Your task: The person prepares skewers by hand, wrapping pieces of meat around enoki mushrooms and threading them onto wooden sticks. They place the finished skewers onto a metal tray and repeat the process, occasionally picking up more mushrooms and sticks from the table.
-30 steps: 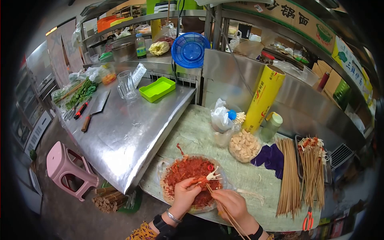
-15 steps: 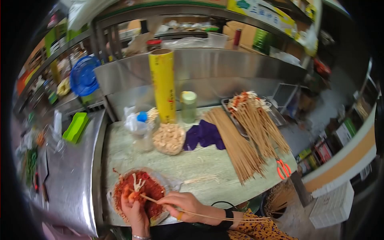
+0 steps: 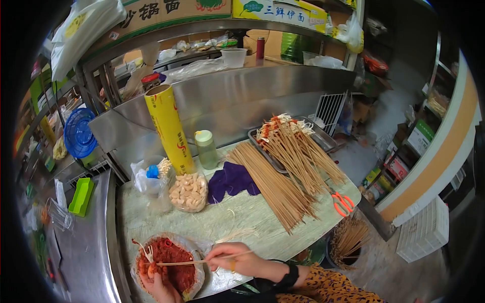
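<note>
My left hand (image 3: 161,289), its fingers stained red, pinches a small bunch of sauce-coated enoki mushrooms (image 3: 148,253) over a plastic-lined bowl (image 3: 201,270). Red chili sauce (image 3: 177,275) fills that bowl. From the right, my right hand (image 3: 235,258) grips a thin bamboo skewer (image 3: 182,263) between thumb and fingers. The skewer's tip meets the bunch at my left fingertips; how deep it goes is hidden. A few pale mushroom strands (image 3: 237,234) lie on the table just behind my right hand.
Bare skewers (image 3: 273,187) lie beside a metal tray (image 3: 258,146) of loaded skewers (image 3: 290,146). Orange-handled scissors (image 3: 343,203) rest at the right edge. Farther back stand a tub of pale chunks (image 3: 188,193), a purple cloth (image 3: 230,183), a yellow roll (image 3: 171,131) and a green bottle (image 3: 206,150).
The camera view has turned, so the table things appear farther left. The skewer now points nearly level toward the mushroom bunch, and both hands keep their hold.
</note>
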Tool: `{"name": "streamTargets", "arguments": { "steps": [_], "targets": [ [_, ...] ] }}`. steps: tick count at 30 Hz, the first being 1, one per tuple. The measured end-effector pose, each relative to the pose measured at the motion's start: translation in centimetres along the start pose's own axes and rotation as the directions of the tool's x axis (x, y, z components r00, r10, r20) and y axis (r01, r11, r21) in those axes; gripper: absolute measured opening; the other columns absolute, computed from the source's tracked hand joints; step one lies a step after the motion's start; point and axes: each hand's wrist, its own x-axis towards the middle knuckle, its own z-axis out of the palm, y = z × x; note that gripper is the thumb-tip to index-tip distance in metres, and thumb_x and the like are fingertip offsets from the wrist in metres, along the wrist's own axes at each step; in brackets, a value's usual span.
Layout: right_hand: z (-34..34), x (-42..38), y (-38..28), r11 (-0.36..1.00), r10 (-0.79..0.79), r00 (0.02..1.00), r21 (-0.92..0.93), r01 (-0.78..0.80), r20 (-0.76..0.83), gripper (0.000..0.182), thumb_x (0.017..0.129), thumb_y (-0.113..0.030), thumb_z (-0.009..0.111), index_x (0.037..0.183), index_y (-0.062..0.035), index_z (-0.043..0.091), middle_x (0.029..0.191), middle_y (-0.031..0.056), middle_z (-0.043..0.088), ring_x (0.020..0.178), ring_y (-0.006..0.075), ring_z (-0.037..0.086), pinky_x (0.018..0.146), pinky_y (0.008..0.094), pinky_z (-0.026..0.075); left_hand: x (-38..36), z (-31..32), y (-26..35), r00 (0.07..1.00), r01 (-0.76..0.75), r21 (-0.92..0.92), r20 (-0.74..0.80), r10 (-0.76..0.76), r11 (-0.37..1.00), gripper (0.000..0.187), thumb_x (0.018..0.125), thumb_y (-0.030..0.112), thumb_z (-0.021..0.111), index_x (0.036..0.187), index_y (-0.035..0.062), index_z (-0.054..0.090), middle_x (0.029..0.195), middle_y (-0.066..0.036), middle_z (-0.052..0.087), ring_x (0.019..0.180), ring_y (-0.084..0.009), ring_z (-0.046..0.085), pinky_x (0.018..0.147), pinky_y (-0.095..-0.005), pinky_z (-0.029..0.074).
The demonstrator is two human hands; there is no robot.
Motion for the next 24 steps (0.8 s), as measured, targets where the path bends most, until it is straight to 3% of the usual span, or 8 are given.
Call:
{"name": "streamTargets", "arguments": {
  "steps": [3, 6, 7, 9, 11, 13, 15, 24],
  "targets": [
    [-3.4, -2.3, -1.3, 0.982, 0.046, 0.995, 0.186, -0.028, -0.093, 0.022, 0.092, -0.014, 0.052, 0.103, 0.0034, 0.058, 0.093, 0.0088, 0.062, 0.080, 0.0162, 0.062, 0.079, 0.0280, 0.050, -1.6, 2.5, 1.6, 0.996, -0.043, 0.025, 0.084, 0.041, 0.999, 0.049, 0.085, 0.006, 0.051, 0.132, 0.0049, 0.037, 0.119, -0.011, 0.052, 0.104, -0.0186, 0.054, 0.085, -0.0297, 0.047],
    [-7.6, -4.0, -3.6, 0.975, -0.086, 0.896, 0.148, 0.166, -0.435, 0.022, 0.092, -0.014, 0.052, 0.104, 0.0036, 0.058, 0.095, 0.0110, 0.063, 0.084, 0.0171, 0.062, 0.080, 0.0295, 0.050, -2.2, 4.7, 4.9, 0.980, -0.076, -0.033, 0.182, 0.080, 0.997, 0.045, 0.085, 0.011, 0.059, 0.125, -0.0025, 0.043, 0.115, -0.018, 0.055, 0.102, -0.0265, 0.056, 0.088, -0.0378, 0.048],
    [-9.5, -4.2, -5.2, 0.956, -0.186, 0.829, 0.096, 0.276, -0.527, 0.022, 0.092, -0.014, 0.051, 0.103, 0.0031, 0.058, 0.094, 0.0113, 0.063, 0.084, 0.0172, 0.061, 0.080, 0.0303, 0.050, -1.2, 1.8, 3.8, 0.937, -0.173, 0.078, 0.319, 0.140, 0.982, 0.060, 0.087, 0.023, 0.060, 0.134, 0.0005, 0.030, 0.126, -0.020, 0.045, 0.114, -0.0323, 0.049, 0.096, -0.0444, 0.042],
    [-14.2, -4.0, -8.1, 0.930, -0.221, 0.644, 0.040, 0.365, -0.732, 0.023, 0.092, -0.016, 0.049, 0.104, 0.0019, 0.057, 0.093, 0.0106, 0.063, 0.085, 0.0175, 0.060, 0.079, 0.0301, 0.050, -1.3, 0.6, 3.7, 0.950, -0.235, 0.225, 0.259, 0.174, 0.946, 0.055, 0.088, 0.019, 0.057, 0.133, 0.0001, 0.032, 0.125, -0.019, 0.047, 0.112, -0.0321, 0.050, 0.097, -0.0440, 0.041],
    [-20.6, -3.3, -10.0, 0.873, -0.392, 0.546, -0.111, 0.475, -0.740, 0.024, 0.093, -0.019, 0.046, 0.104, 0.0001, 0.056, 0.091, 0.0086, 0.063, 0.086, 0.0173, 0.060, 0.081, 0.0307, 0.048, -1.7, 0.6, 4.3, 0.962, -0.220, 0.288, 0.222, 0.159, 0.932, 0.053, 0.088, 0.017, 0.055, 0.133, 0.0002, 0.034, 0.126, -0.019, 0.047, 0.113, -0.0320, 0.049, 0.098, -0.0437, 0.040],
    [-26.5, -1.8, -11.1, 0.836, -0.419, 0.417, -0.164, 0.523, -0.807, 0.026, 0.093, -0.020, 0.044, 0.107, -0.0009, 0.054, 0.095, 0.0080, 0.062, 0.091, 0.0181, 0.059, 0.085, 0.0303, 0.046, -2.4, 2.3, 5.3, 0.908, -0.419, 0.678, 0.316, 0.275, 0.603, 0.047, 0.088, 0.012, 0.050, 0.132, 0.0001, 0.038, 0.127, -0.018, 0.046, 0.117, -0.0311, 0.045, 0.100, -0.0428, 0.036],
    [-30.7, 0.4, -11.9, 0.812, -0.298, 0.269, -0.095, 0.575, -0.916, 0.024, 0.094, -0.019, 0.042, 0.106, -0.0023, 0.052, 0.101, 0.0097, 0.062, 0.097, 0.0194, 0.059, 0.085, 0.0286, 0.046, -2.8, 3.6, 5.8, 0.935, -0.352, 0.620, 0.267, 0.234, 0.701, 0.046, 0.086, 0.009, 0.049, 0.131, 0.0001, 0.040, 0.128, -0.017, 0.045, 0.117, -0.0309, 0.043, 0.100, -0.0423, 0.035],
    [-38.5, 5.6, -6.5, 0.840, -0.030, 0.244, 0.108, 0.531, -0.969, 0.028, 0.091, -0.027, 0.045, 0.112, -0.0088, 0.050, 0.109, 0.0104, 0.060, 0.097, 0.0194, 0.060, 0.084, 0.0317, 0.045, -1.8, 3.9, 4.9, 0.966, -0.227, 0.479, 0.224, 0.133, 0.848, 0.046, 0.084, 0.006, 0.049, 0.129, -0.0005, 0.042, 0.130, -0.017, 0.043, 0.118, -0.0304, 0.043, 0.100, -0.0410, 0.035]
  ]
}}
